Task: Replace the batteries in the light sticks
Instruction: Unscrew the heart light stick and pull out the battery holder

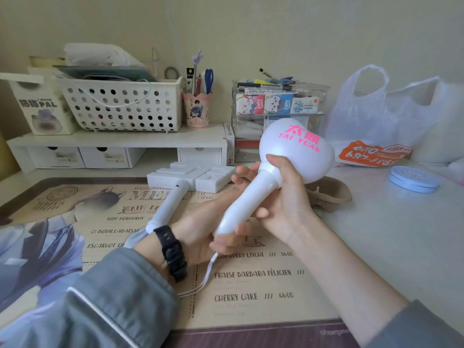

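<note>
1. My right grip [283, 197] is closed round the upper handle of the heart-headed light stick [253, 190], just under the head, with the fingers wrapped behind the neck.
2. My left grip [204, 234] is curled round the bottom end of the same handle, covering the base, so I cannot see the cap itself.
3. The stick's long axis runs on a slant. The base is low, near me and to my left, and the head with its pink lettering is up, away and to my right.
4. So the end that I judge holds the batteries lies in my left grip, not the right. The right would steady the stick while the left twists or pulls along that axis.
5. The wrist strap [208, 275] hangs from the base down towards the printed mat [251, 285].
6. A second light stick [173, 199] lies on the surface [376, 222] behind my left wrist – untouched, its blocky head pointing away from me.
</note>
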Motion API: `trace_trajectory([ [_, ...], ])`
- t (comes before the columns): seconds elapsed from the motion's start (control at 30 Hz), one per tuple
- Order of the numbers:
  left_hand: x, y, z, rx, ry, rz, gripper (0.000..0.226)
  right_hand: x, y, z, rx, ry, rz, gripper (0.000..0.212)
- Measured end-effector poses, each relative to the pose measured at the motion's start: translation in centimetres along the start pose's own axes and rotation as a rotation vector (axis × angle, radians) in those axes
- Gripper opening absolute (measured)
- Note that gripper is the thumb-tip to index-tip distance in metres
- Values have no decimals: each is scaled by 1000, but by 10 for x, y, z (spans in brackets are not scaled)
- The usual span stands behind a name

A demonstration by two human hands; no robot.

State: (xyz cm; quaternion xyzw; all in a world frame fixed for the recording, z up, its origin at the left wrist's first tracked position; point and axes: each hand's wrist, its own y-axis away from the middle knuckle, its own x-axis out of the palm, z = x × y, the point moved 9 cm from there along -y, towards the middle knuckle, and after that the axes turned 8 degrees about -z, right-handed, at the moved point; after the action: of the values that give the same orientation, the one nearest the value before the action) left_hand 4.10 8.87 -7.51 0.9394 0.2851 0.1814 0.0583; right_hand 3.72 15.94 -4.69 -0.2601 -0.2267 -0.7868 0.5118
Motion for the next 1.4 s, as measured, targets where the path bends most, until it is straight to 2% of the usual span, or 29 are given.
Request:
trace_trajectory([
  [0.13, -11, -1, -13, 178, -255, -251, 49, -7, -5, 6, -81, 108, -54, 16],
  [0.27, -17, 4, -25, 368, -445, -420, 54, -14, -7, 12, -176, 121, -142, 18],
  [0.37, -16, 14, -44, 586, -756, -533, 54, -20, -6, 13, -225, 73, -230, 16],
  [0.53, -15, 24, -56, 799, -1282, -767, 59, -31, -6, 3, -189, -21, -378, 12],
  [0.6, -3, 29, -59, 1003, -1458, -756, 50, -34, -7, -3, -121, -101, -392, 18],
  [0.67, 6, 31, -62, 1147, -1561, -721, 27, -32, -8, -11, -21, -206, -367, 18],
  [0.7, 4, 31, -63, 1132, -1512, -706, 23, -29, -7, -13, 17, -242, -344, 19],
  [0.77, -12, 26, -62, 953, -1217, -684, 36, -26, -7, -10, 35, -251, -296, 22],
  [0.83, -24, 13, -48, 625, -829, -562, 53, -22, -9, 0, -4, -201, -228, 21],
  [0.9, -21, 1, -19, 261, -459, -347, 66, -17, -9, 10, -37, -101, -143, 19],
  [0.93, -17, -2, -9, 149, -325, -268, 71, -15, -9, 13, -34, -64, -108, 18],
  [1.0, -13, -4, -5, 98, -174, -208, 64, -13, -9, 13, -7, -55, -67, 18],
  [1.1, -10, -4, -6, 127, -119, -185, 39, -13, -10, 13, -16, -64, -55, 19],
  [1.3, -3, -4, 1, 44, -5, -60, 55, -13, -10, 11, -31, 15, -33, 19],
  [1.4, -8, -4, 0, 58, -148, -95, 44, -13, -10, 11, -32, 55, -32, 20],
])
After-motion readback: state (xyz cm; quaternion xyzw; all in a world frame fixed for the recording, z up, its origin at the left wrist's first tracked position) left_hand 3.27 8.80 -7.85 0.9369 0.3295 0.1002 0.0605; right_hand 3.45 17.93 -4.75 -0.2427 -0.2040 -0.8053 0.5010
